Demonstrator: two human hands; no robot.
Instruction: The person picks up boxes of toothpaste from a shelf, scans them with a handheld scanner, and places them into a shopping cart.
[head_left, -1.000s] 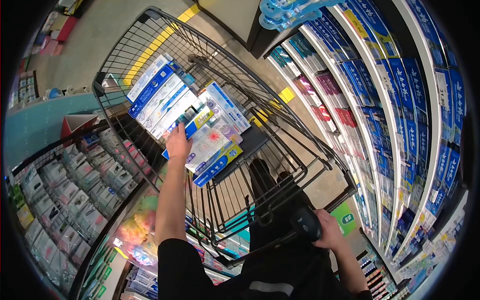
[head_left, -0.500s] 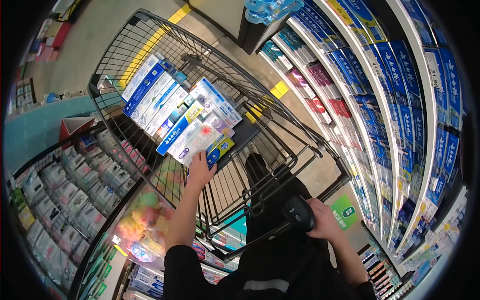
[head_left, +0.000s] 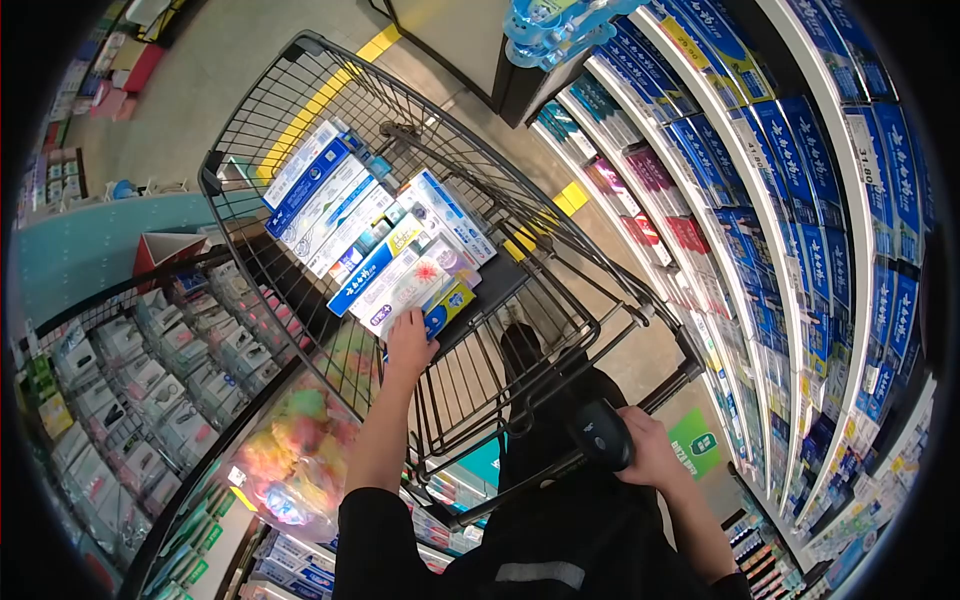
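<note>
A black wire shopping cart (head_left: 330, 62) holds several rows of toothpaste-style boxes in white, blue and yellow. My left hand (head_left: 410, 345) reaches into the cart, its fingers curled over the near end of a blue and yellow toothpaste box (head_left: 450, 308). Beside that box, against my fingertips, lies a white box with a pink flower (head_left: 410, 285). A long blue and yellow box (head_left: 375, 272) sits just beyond. My right hand (head_left: 648, 448) is closed around the cart handle (head_left: 675, 380), next to its black rounded end piece (head_left: 602, 435); part of its grip is hidden.
On the right, curved shelves (head_left: 745, 170) carry stacked blue boxes with price tags. Hanging packs (head_left: 150, 390) fill a rack at left, near a clear bag of colourful balls (head_left: 295, 450). Yellow tape (head_left: 570, 198) marks the floor. A blue display item (head_left: 550, 30) juts out at top.
The cart and its boxes appear slightly lower and further right in view. My left hand stays at the same box, and my right hand keeps its hold on the handle.
</note>
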